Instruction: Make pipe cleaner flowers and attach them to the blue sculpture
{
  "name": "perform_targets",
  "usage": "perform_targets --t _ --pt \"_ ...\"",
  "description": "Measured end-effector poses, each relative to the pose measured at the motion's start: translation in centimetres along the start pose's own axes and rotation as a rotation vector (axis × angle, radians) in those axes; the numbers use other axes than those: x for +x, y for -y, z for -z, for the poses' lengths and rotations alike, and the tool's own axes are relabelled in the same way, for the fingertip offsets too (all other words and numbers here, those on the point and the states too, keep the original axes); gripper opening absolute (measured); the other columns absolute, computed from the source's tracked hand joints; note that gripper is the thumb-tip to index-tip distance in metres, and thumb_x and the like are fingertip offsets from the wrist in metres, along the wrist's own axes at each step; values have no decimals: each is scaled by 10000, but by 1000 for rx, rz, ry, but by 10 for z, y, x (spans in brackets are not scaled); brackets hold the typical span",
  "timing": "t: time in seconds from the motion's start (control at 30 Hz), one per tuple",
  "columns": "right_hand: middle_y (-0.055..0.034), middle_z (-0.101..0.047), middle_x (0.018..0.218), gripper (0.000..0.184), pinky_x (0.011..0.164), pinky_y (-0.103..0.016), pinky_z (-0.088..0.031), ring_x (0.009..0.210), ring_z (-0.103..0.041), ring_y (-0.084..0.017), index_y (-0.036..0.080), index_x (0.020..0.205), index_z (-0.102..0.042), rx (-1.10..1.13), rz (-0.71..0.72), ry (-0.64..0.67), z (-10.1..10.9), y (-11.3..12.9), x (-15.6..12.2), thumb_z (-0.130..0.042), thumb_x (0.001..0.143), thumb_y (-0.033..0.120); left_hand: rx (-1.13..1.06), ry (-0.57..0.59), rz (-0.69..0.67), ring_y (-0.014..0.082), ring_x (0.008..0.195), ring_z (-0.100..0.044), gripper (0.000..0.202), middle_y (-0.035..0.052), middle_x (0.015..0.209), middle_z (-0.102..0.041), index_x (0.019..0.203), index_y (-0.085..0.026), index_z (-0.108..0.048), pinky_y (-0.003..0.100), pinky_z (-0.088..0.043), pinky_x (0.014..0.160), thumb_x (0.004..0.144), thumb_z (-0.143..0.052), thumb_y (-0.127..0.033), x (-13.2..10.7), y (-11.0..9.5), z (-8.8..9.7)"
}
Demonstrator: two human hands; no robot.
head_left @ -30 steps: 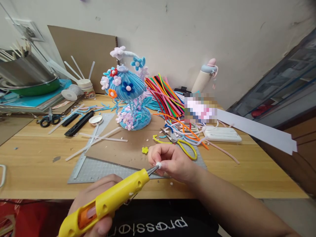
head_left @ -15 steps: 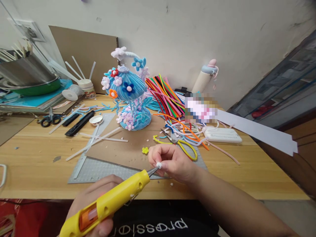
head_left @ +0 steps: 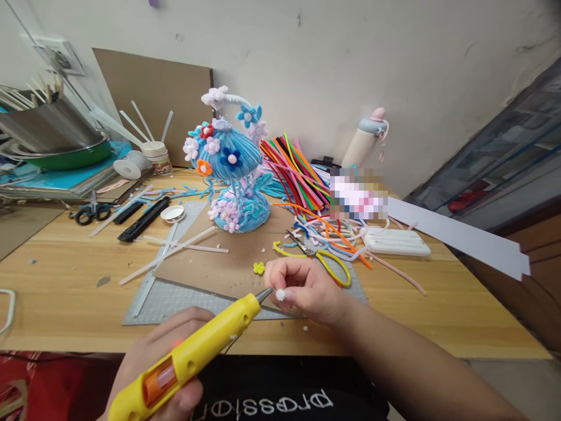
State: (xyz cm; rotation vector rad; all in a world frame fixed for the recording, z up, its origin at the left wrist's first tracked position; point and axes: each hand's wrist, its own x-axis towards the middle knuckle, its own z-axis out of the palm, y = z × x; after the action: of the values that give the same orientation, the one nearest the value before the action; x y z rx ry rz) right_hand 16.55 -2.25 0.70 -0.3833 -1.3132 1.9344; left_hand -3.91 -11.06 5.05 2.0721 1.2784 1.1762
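The small white ball (head_left: pixel 280 295) sits to the right of the small yellow flower (head_left: pixel 259 268) and nearer the wearer, raised in the right hand (head_left: pixel 310 292), whose thumb and fingertips pinch it. The glue gun (head_left: pixel 213 342) reaches in from the flower's near left, its metal nozzle just beside the ball; whether it touches is too fine to tell. The left hand (head_left: pixel 151 345) wraps its fingers around the gun's body, and how far the trigger is pressed is hidden.

The step in hand looks like putting glue on the ball. The next move seems to call for a steady pinch and for drawing the nozzle away without brushing the fingertips.

The flower lies on the cardboard (head_left: pixel 205 266), whose near edge, over the cutting mat (head_left: pixel 162 307), runs between flower and wearer. Yellow-handled scissors (head_left: pixel 310 251) lie right of the flower, close behind the right hand, so space there is tight. Beyond the flower, slightly left, stands the blue mushroom-shaped piece (head_left: pixel 241 146). The easiest room appears to be left of the flower, short of the clear sticks (head_left: pixel 168 255).
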Motion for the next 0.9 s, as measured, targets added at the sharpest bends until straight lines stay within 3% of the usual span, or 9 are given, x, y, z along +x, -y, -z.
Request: perform_targets --t 0.17,0.33,0.5,0.57,0.67,0.73,0.8,0.9 --pt "29 -479 654 185 429 -197 -260 468 -395 -50 159 672 -520 96 5 -43 0 -1 3 -682 707 241 -79 33 45 201 711 -600 323 38 793 -645 883 -291 -615 289 -510 627 813 -422 -541 -9 8 -2" --pt "31 -477 616 125 455 -197 -284 500 -401 -66 163 691 -543 27 -11 -86 1 -2 3 -659 717 200 -161 105 59 196 688 -584 415 50 788 -621 851 -257 -606 293 -503 604 790 -405 -615 -15 15 -6" --pt "31 -488 612 111 480 -204 -293 505 -408 -62 154 700 -553 -55 -81 -75 1 -5 1 -659 719 180 -100 47 57 208 752 -593 382 53 849 -632 899 -277 -620 294 -504 633 793 -433 -593 -12 14 -2" --pt "38 -479 594 119 464 -203 -275 481 -397 -56 154 693 -547 3 -68 -65 0 -5 2 -660 714 188 -63 32 62 215 764 -596 340 54 849 -639 912 -291 -624 304 -509 644 799 -445 -557 -12 13 -1" --pt "48 -459 572 119 434 -202 -231 439 -364 -47 158 663 -526 115 -21 -123 0 -1 5 -629 718 178 -46 63 30 211 714 -606 440 50 831 -656 900 -309 -648 301 -516 600 756 -422 -658 -17 14 0" --pt "49 -448 574 133 433 -205 -218 432 -351 -42 157 637 -506 161 -14 -189 2 3 8 -603 725 181 -4 12 20 220 727 -624 492 44 843 -677 901 -318 -661 306 -520 612 720 -420 -707 -23 19 4" --pt "50 -447 590 121 438 -203 -215 439 -348 -41 158 655 -507 181 -15 -271 6 6 10 -592 728 202 100 -121 80 233 754 -636 438 30 819 -693 861 -310 -666 320 -511 646 717 -467 -673 -28 29 13" --pt "52 -458 590 104 431 -193 -216 451 -346 -43 160 709 -521 110 -15 -431 14 8 14 -601 720 226 419 -293 374 210 566 -608 268 -5 601 -646 649 -251 -620 291 -443 522 690 -619 -517 -23 52 37"
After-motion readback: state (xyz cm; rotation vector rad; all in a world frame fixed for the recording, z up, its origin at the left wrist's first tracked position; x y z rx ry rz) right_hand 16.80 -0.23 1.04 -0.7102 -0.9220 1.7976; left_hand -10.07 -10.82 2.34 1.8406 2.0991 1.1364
